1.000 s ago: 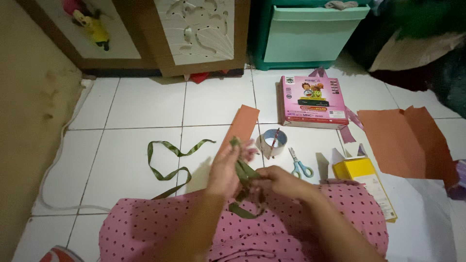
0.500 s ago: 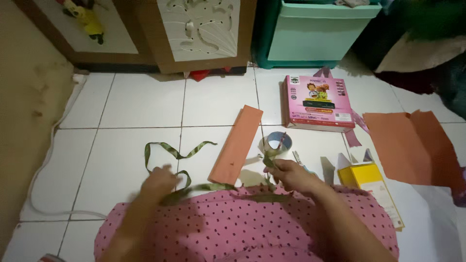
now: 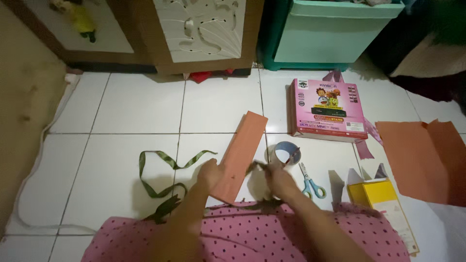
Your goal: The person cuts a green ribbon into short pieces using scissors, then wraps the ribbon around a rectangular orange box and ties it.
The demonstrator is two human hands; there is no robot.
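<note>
Green ribbon (image 3: 165, 162) pinched taut between both hands above the tiled floor (image 3: 136, 104).
Left hand (image 3: 209, 173) and right hand (image 3: 277, 175) each pinch the ribbon beside the orange paper strip (image 3: 240, 155) (slack loops trail left); judged light, limp, slippery — grip near the ends.

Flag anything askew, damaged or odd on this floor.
Nothing looks spilled or broken. The yellow box lies with its top flaps open. The green ribbon trails in loose loops over the tiles. Orange paper has an uneven top edge. Both hands pinch the ribbon.
</note>
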